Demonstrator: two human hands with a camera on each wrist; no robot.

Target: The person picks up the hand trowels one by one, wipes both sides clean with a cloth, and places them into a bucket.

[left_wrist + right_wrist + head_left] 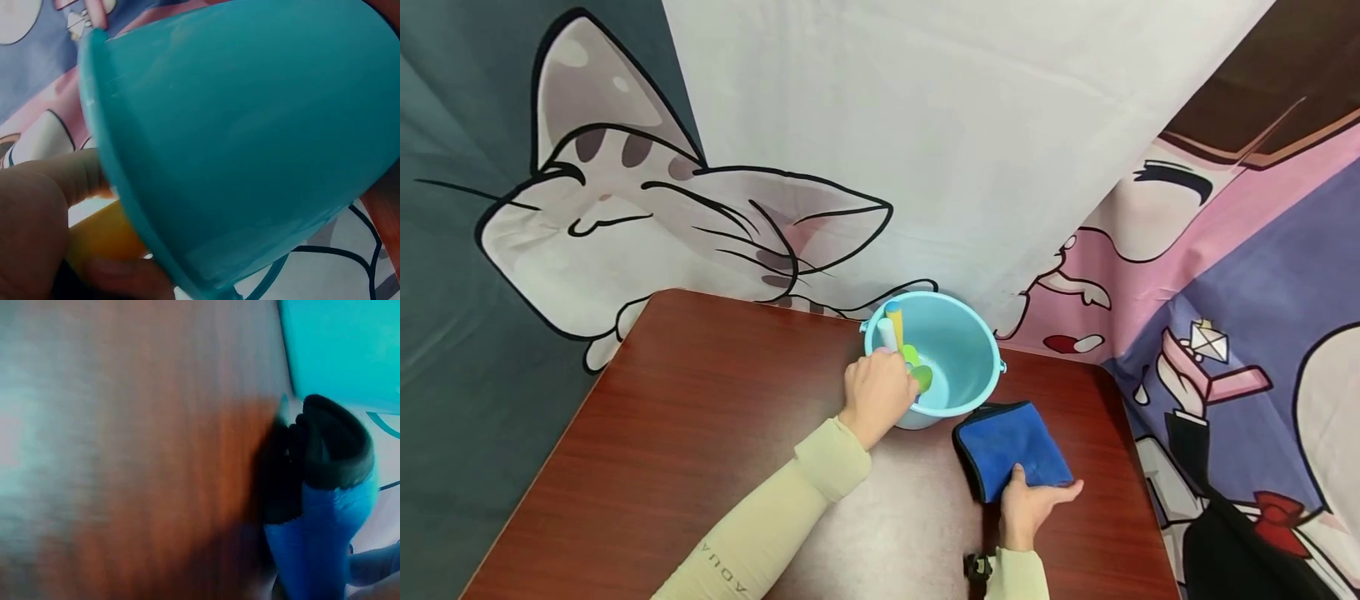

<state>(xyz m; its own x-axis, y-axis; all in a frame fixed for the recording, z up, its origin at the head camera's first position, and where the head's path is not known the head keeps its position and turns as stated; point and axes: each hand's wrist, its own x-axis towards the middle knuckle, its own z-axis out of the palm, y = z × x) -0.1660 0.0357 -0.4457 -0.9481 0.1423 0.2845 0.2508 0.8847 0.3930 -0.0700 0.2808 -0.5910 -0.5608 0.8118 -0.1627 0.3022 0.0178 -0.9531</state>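
My left hand [880,392] reaches over the near-left rim of a light blue bucket [977,367]. It grips a yellow stick-like handle [103,234] at the rim, the thumb and a finger to either side. Beside the hand, a white handle [887,335] and round green pieces [922,379] show inside the bucket; their lower ends are hidden. My right hand [1028,504] holds the near edge of a folded blue cloth [1011,442] with black trim, its thumb against the fabric. In the right wrist view the black folded edge [337,444] faces up near the bucket.
A reddish-brown wooden table [700,417] lies beneath everything. The bucket stands at its back edge, close to a cartoon-printed curtain [970,150]. The blue cloth is just right of the bucket's base.
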